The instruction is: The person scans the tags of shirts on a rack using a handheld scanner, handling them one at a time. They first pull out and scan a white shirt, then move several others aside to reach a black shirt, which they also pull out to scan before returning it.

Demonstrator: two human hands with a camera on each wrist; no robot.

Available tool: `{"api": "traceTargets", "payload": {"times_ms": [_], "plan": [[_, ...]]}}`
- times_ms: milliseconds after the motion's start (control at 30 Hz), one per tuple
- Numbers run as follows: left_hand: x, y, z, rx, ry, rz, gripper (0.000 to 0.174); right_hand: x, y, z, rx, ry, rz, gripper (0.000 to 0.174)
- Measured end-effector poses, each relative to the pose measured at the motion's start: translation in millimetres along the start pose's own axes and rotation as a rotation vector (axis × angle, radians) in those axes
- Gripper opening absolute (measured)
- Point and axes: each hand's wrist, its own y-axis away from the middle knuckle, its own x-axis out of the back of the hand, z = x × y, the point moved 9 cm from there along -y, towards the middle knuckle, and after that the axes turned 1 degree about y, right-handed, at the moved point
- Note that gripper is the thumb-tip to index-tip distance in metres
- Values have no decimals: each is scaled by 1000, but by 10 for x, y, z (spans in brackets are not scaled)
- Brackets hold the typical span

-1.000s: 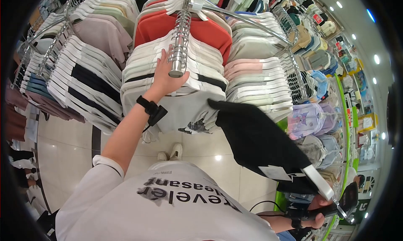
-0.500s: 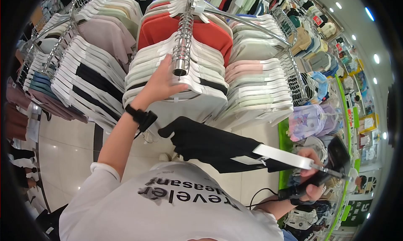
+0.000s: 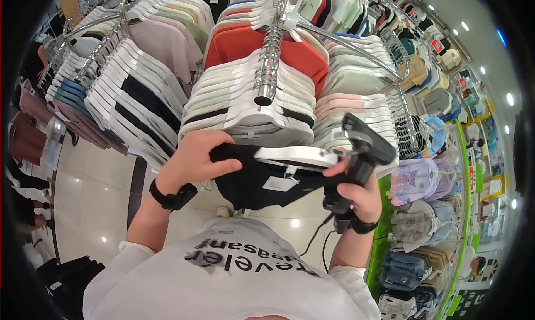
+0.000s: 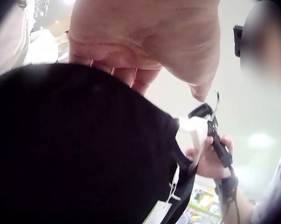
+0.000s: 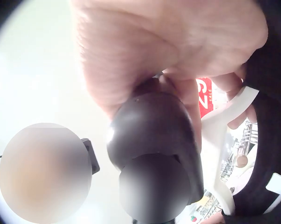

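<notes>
A black garment [image 3: 245,178] hangs from a white hanger [image 3: 298,157], with a white tag on its front. The left hand [image 3: 192,158] touches the garment's left shoulder, thumb apart; in the left wrist view the fingers of that hand [image 4: 145,42] pass behind the black cloth [image 4: 79,149]. At the hanger's hook end, the right hand [image 3: 359,194] grips a black handheld device [image 3: 365,147] together with the hanger. The right wrist view shows the right hand [image 5: 173,46] round the dark device [image 5: 149,121], its fingers beside the white hanger [image 5: 229,107].
A metal rail [image 3: 266,83] crowded with hung shirts juts towards the person. Racks stand on both sides, with striped shirts [image 3: 136,100] at left and pink and white ones [image 3: 354,116] at right. Tiled floor [image 3: 92,192] shows at lower left.
The right hand has brought the black garment and device leftwards and up, in front of the rack. The left hand has left the hung shirts and come down to the garment's shoulder.
</notes>
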Motion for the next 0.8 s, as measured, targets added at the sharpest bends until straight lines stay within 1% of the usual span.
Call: {"api": "traceTargets", "payload": {"times_ms": [33,67,100,133,167,200,267,300,333,400,433,467,500,533,600,633,667,733,767,800], "plan": [[-25,19,-13,2,-5,4,40,-56,-91,59,6,-48,-22,66],[-56,40,-23,-18,-191,13,45,-136,-180,53,-3,-68,-49,62],[-86,56,-53,-39,-377,21,51,-187,-262,72,-26,-61,-64,61],[-119,84,-138,-35,-381,24,51,-234,-332,107,-50,-54,-79,60],[-128,124,-244,-26,-426,60,56,-272,-398,106,-22,-13,-78,62],[-125,162,-330,-17,-470,96,60,-269,-458,191,-30,-4,-70,55],[-147,216,-436,-13,-481,112,59,-260,-578,315,-37,15,-69,42],[-141,239,-474,-12,-490,127,58,-258,-612,331,-39,13,-70,42],[-138,253,-512,-12,-490,126,58,-260,-642,320,-22,-2,-84,38],[-103,289,-636,59,-564,109,61,-212,-648,370,-7,-23,-94,35],[-73,303,-649,57,-564,103,61,-105,-630,442,-8,-4,-59,37],[-9,317,-686,99,-557,117,61,16,-606,518,-9,17,-24,40],[51,334,-730,141,-550,132,61,111,-574,587,10,41,-26,45],[85,345,-759,142,-548,128,61,171,-524,648,6,40,-23,45],[199,371,-848,181,-472,157,52,329,-403,727,20,6,78,51],[255,368,-834,188,-452,156,46,400,-332,752,22,19,140,56],[283,358,-825,187,-449,151,46,475,-258,829,18,18,145,56],[374,350,-837,234,-364,196,40,714,-117,1125,-44,38,206,58],[416,331,-824,259,-319,200,37,774,-72,1214,-4,23,228,55],[440,311,-836,258,-317,196,37,747,-42,1266,-6,22,232,55]]}}
